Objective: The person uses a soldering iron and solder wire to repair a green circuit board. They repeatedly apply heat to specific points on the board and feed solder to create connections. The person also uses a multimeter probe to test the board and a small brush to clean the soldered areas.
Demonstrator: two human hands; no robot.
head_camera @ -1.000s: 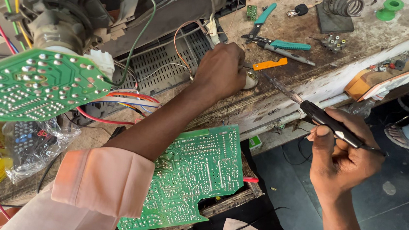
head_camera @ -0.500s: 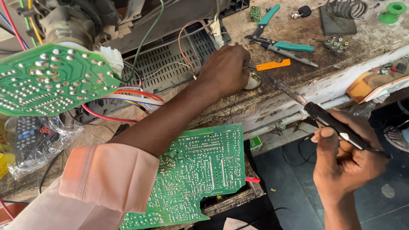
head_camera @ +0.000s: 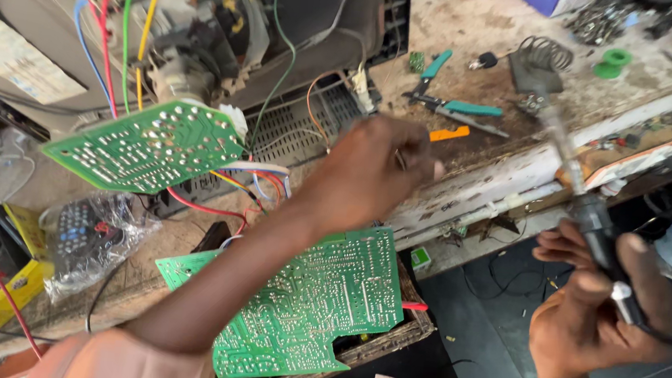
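So everything here sits around the big green circuit board, which lies solder-side up on a wooden frame at the person's lap, flat and reachable, probably so the joints face the iron.

The right hand is off to the right of that board, wrapped around the black handle of a soldering iron. The tip points up and away toward the workbench, clear of the board, which looks like a way of keeping the hot end off everything.

The left hand is just above the board's far edge, fingers pinched together on something thin. It's blurred, so whether that's solder wire or something else can't be told.

Up and to the left of the big board, a smaller green board hangs tilted on its coloured wires from the opened chassis, seemingly pulled out for access.

Beyond the board on the bench lie teal-handled pliers, with an orange-handled tool just in front of them, both within arm's reach. To the board's left sits a remote in a plastic bag, out of the way.
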